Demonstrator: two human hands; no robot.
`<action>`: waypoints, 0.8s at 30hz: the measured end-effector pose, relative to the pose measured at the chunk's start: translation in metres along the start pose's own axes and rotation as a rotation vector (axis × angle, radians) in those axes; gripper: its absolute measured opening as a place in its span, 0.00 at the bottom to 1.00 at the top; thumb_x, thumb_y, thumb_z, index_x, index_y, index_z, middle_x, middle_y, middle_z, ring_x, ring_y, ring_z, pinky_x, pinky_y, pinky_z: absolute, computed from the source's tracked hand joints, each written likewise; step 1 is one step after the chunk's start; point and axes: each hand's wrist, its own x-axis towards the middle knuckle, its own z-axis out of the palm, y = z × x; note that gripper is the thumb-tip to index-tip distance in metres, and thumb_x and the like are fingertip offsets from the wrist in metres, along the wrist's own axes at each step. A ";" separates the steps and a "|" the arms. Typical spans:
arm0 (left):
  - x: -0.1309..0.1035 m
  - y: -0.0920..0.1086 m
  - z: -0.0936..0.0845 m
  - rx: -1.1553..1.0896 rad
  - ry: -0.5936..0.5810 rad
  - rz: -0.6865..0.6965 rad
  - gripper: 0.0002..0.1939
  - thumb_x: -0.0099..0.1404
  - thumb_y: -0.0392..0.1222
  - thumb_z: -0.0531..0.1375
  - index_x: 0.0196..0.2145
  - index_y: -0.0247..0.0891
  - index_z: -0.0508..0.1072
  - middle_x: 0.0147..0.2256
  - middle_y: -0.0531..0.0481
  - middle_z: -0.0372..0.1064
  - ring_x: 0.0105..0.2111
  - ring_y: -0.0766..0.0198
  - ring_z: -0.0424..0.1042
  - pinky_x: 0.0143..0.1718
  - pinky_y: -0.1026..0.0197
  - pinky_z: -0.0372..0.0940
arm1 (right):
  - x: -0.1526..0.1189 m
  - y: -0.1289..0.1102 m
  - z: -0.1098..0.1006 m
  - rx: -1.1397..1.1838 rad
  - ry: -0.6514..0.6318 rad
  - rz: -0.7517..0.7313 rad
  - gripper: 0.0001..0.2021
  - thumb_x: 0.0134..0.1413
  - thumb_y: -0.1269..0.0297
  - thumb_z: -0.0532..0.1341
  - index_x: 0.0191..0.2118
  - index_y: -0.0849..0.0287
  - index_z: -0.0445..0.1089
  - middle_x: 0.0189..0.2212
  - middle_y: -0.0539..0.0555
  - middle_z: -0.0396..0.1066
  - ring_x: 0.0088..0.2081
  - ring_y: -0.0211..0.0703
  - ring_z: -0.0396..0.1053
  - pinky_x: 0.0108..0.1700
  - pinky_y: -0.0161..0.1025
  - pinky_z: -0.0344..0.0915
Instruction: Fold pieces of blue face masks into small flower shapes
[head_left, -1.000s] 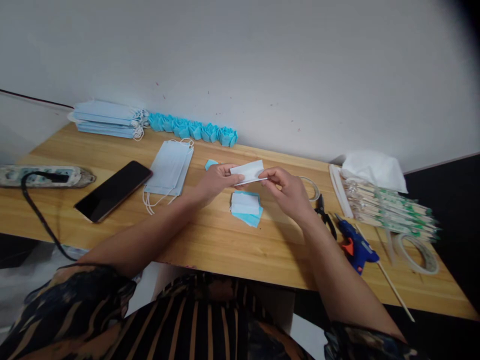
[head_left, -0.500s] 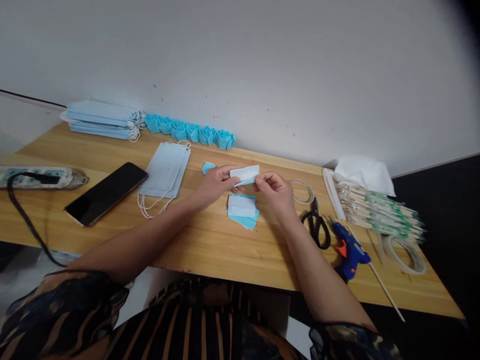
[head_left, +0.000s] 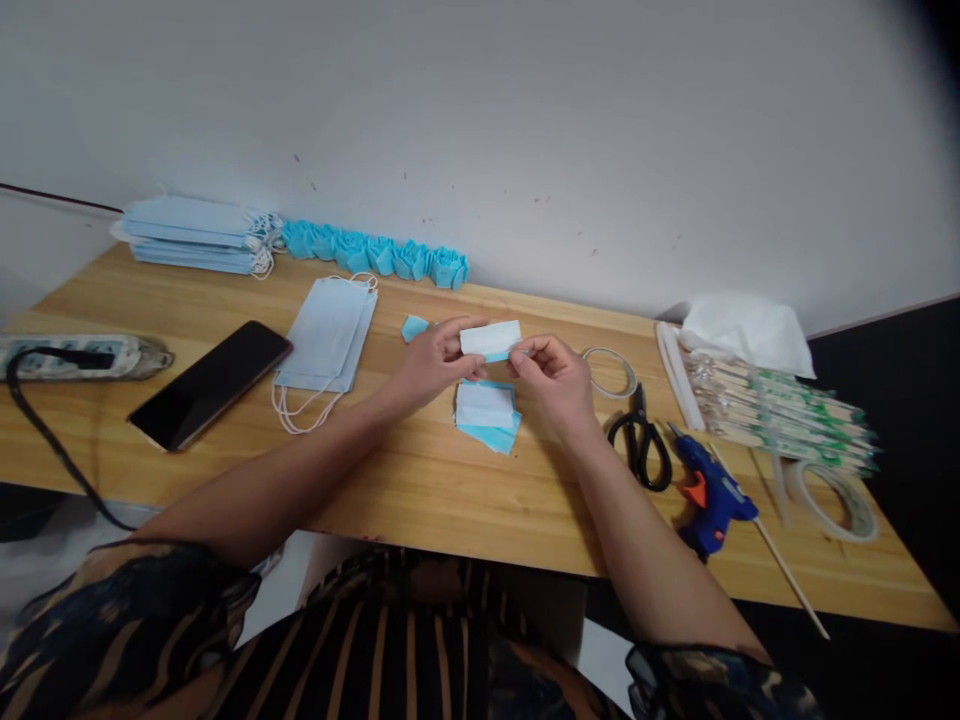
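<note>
Between my hands, above the table, is a small white-and-blue piece of fabric with a blue strip along its lower edge. My left hand pinches its left end between thumb and fingers. The lower right corner is pinched by my right hand. Just below, a few cut white and blue pieces lie stacked on the wooden table. Another small blue piece rests behind my left hand, partly hidden by it.
Left: power strip, phone, loose masks, mask stack. Blue fabric flowers line the wall. Right: tape roll, black scissors, blue glue gun, wrapped sticks, wider tape roll.
The held piece is turned a little, its white face more level and the blue lower strip still pinched at the right. The view has shifted slightly, so objects on the right appear farther right.
</note>
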 end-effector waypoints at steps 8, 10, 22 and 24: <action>0.000 -0.004 0.000 0.028 0.016 0.041 0.29 0.60 0.34 0.67 0.59 0.34 0.72 0.31 0.49 0.79 0.29 0.66 0.78 0.37 0.62 0.74 | 0.000 0.001 0.003 0.094 0.006 0.051 0.12 0.52 0.57 0.68 0.40 0.52 0.67 0.26 0.44 0.71 0.28 0.38 0.68 0.35 0.39 0.66; 0.000 -0.005 0.000 0.031 0.028 0.050 0.29 0.60 0.34 0.66 0.59 0.33 0.71 0.32 0.49 0.79 0.30 0.66 0.77 0.37 0.62 0.74 | 0.001 0.002 0.002 0.105 0.003 0.060 0.16 0.52 0.57 0.68 0.46 0.51 0.67 0.26 0.44 0.72 0.29 0.39 0.70 0.37 0.40 0.68; -0.005 -0.004 0.001 0.307 0.045 0.241 0.36 0.58 0.31 0.64 0.64 0.39 0.68 0.24 0.58 0.66 0.23 0.68 0.65 0.28 0.64 0.60 | 0.000 0.005 -0.001 0.162 -0.155 0.105 0.39 0.49 0.46 0.73 0.66 0.47 0.65 0.30 0.49 0.72 0.31 0.46 0.73 0.36 0.45 0.73; -0.006 -0.003 0.002 0.241 0.038 0.216 0.38 0.59 0.33 0.64 0.66 0.38 0.66 0.23 0.59 0.64 0.23 0.67 0.65 0.28 0.64 0.60 | 0.000 0.005 0.001 0.125 -0.117 0.074 0.38 0.49 0.49 0.74 0.65 0.46 0.66 0.30 0.48 0.71 0.29 0.44 0.70 0.33 0.45 0.72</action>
